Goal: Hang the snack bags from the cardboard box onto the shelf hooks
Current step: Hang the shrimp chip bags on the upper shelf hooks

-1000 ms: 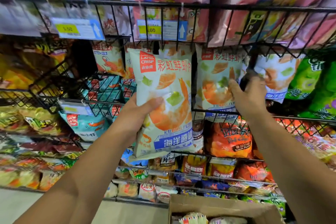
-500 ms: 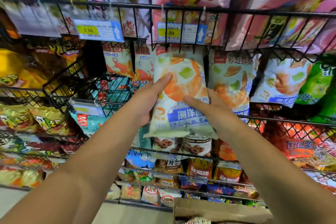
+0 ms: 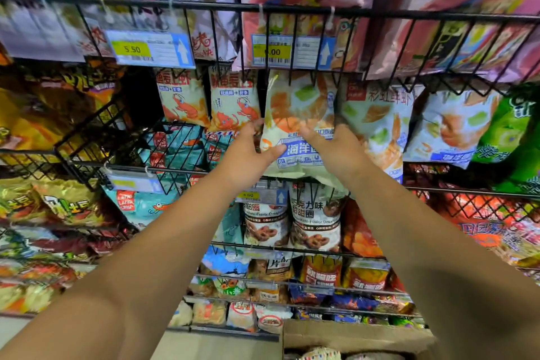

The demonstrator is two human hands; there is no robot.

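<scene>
Snack bag (image 3: 298, 114) is going up under the wire rack (image 3: 409, 13), both hands now holding it.
The bag is sitting higher than before, below and right of the "5.50" price tag (image 3: 131, 49), so the hooking seems near. The left hand (image 3: 248, 155) is pinching its edge, and the right hand (image 3: 336, 152), come over from the neighbour bag, is pressing with straight fingers (image 3: 309, 133). The blue band is showing "海洋".

Left grip (image 3: 248, 156), right grip (image 3: 336, 149), forearms (image 3: 152, 266) bare.

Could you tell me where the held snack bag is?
Head view, centre: the snack bag sits between the left hand and right hand, under the wire shelf, left of matching bags.
</scene>
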